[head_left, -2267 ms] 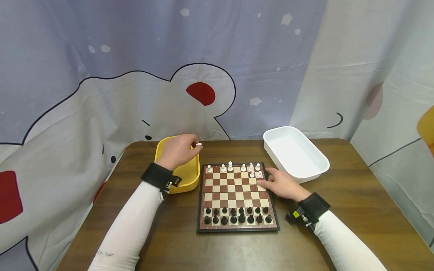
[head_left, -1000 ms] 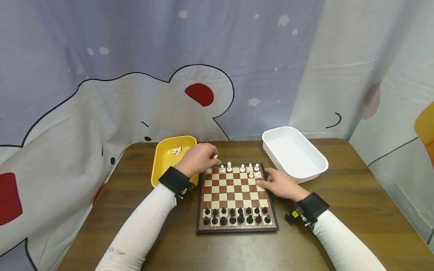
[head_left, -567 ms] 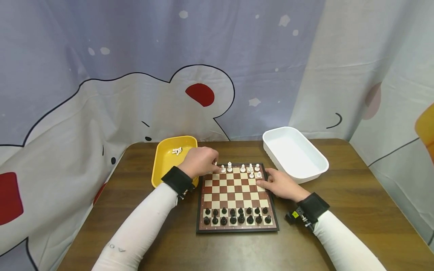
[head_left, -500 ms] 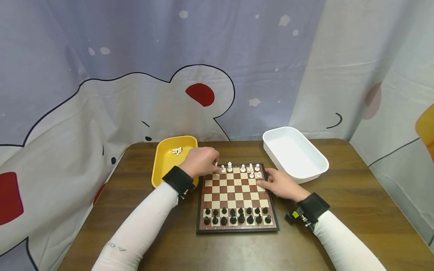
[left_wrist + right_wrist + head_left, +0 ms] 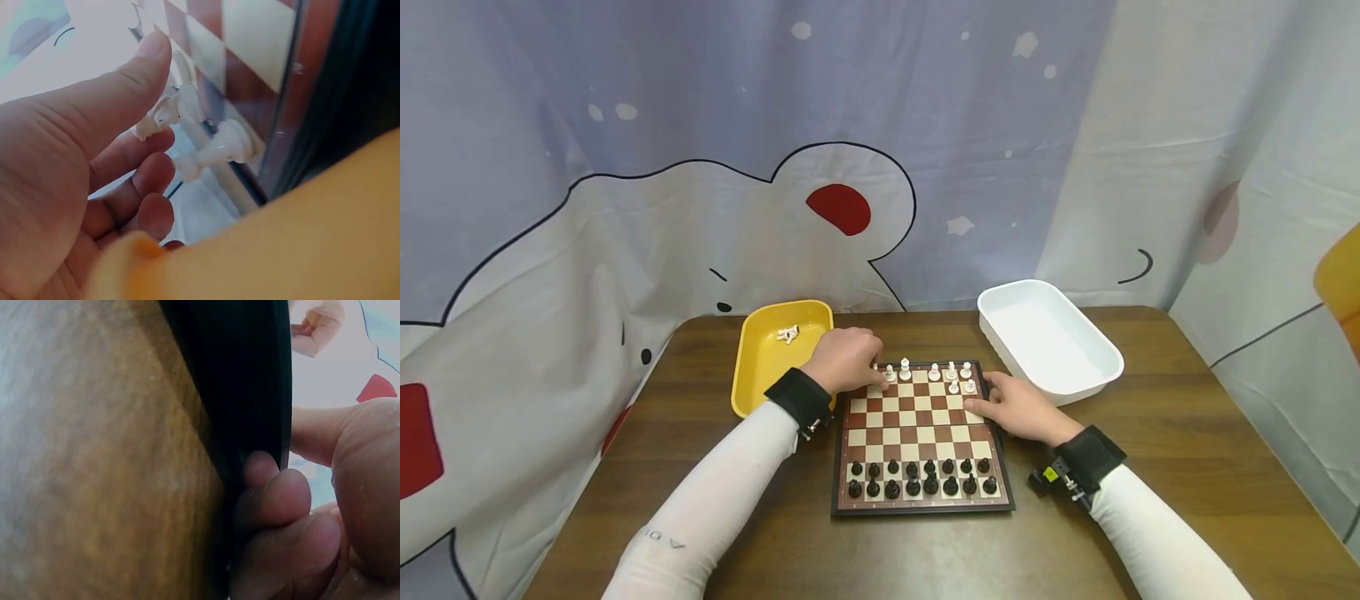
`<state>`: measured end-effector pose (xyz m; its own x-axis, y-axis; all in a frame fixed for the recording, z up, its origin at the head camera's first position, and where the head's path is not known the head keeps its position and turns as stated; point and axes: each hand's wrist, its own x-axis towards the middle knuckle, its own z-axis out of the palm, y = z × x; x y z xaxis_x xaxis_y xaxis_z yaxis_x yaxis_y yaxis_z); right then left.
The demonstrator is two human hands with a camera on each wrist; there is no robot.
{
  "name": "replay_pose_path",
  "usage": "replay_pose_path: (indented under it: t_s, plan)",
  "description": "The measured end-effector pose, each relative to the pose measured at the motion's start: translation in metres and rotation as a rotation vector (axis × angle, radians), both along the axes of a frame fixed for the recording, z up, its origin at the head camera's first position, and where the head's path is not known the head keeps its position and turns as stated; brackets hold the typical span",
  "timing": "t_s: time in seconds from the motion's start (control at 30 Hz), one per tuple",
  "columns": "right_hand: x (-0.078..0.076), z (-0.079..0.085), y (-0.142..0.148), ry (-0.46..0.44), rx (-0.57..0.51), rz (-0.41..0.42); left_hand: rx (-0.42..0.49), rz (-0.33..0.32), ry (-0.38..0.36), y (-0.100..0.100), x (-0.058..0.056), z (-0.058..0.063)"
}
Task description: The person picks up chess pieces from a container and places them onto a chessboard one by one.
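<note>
A chessboard (image 5: 917,417) lies on the table, black chess pieces (image 5: 912,486) in two rows along its near side and several white chess pieces (image 5: 905,370) at its far side. My left hand (image 5: 844,360) is over the far left corner. Between its thumb and index finger it pinches a white chess knight (image 5: 164,112), beside a standing white piece (image 5: 222,150); the other fingers curl loosely. My right hand (image 5: 1022,408) holds the board's right edge, thumb on top and fingers curled against the black side (image 5: 250,369).
Left of the board stands a yellow tray (image 5: 763,375) with a few white pieces (image 5: 787,334) in it. A white tray (image 5: 1048,333) sits at the back right of the wooden table (image 5: 917,554). A patterned curtain (image 5: 977,150) hangs behind.
My left hand has moved from above the yellow tray rightward and down to the board's far left corner, carrying the white knight. The right hand has stayed on the board's edge.
</note>
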<state>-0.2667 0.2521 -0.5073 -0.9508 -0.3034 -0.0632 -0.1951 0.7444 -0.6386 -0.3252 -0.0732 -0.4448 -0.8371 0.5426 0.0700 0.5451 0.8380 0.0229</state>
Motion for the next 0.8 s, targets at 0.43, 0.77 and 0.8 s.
replay_pose_path:
  t_s: [0.43,0.77,0.8]
  plan:
    - [0.0000,0.0009,-0.0003,-0.004,0.009,-0.006,0.024,0.007,-0.014,-0.0045,0.0003,-0.0051]
    - [0.0001,0.0019,-0.0002,-0.008,0.001,0.002,0.005,-0.013,-0.049,-0.0077,0.0033,-0.0011]
    - [0.0001,0.0020,-0.0003,-0.009,0.000,0.003,0.003,-0.016,-0.051,-0.0079,0.0036,-0.0002]
